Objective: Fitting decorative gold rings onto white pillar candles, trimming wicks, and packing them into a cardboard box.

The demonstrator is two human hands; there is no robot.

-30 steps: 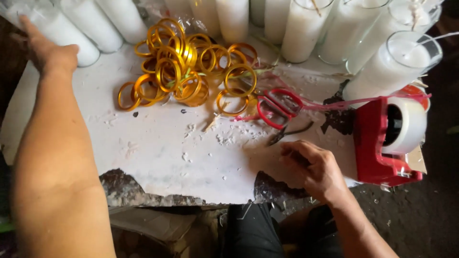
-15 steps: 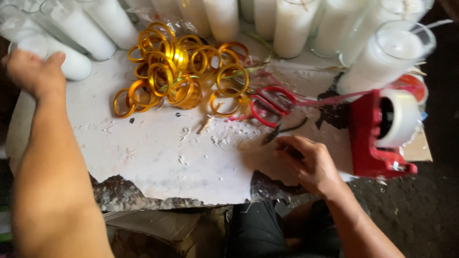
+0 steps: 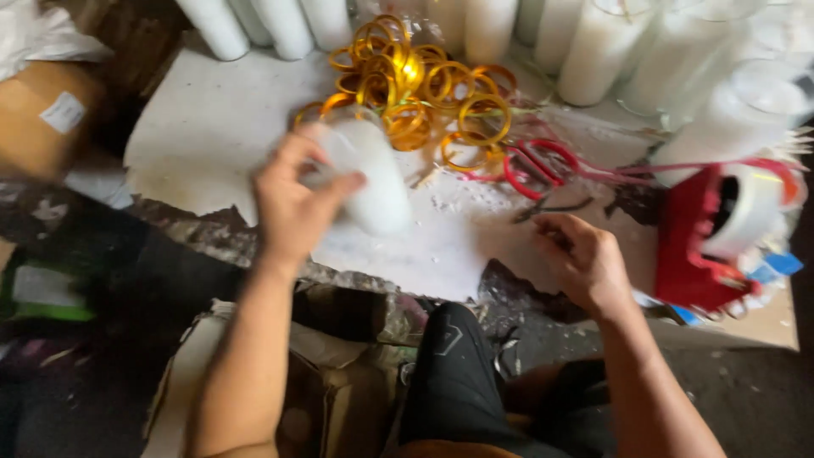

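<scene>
While the left hand (image 3: 297,203) closed around a white candle in a glass jar (image 3: 365,174) near the middle of the frame, the right hand (image 3: 585,263) rested lower right of it on the white wax-spattered board (image 3: 195,144), fingers curled loosely inward; whether it pinched anything small could not be told from the blur. The jar lay tilted in the grasp, its long axis running from upper left to lower right, the rounded lower end pointing toward the right hand. Thumb and fingers wrapped the jar's upper part, so the grip was firm and fully taken up by the glass. The right hand sat well apart from the jar, with bare board between them; the left was plainly the nearer, already touching it.

Above the jar, in the upper middle of the frame, lay a heap of gold rings (image 3: 415,85), and just right of that a pair of red-handled scissors (image 3: 538,165). A red tape dispenser (image 3: 721,229) stood at the right edge. More white candles (image 3: 593,51) lined the top of the frame.
</scene>
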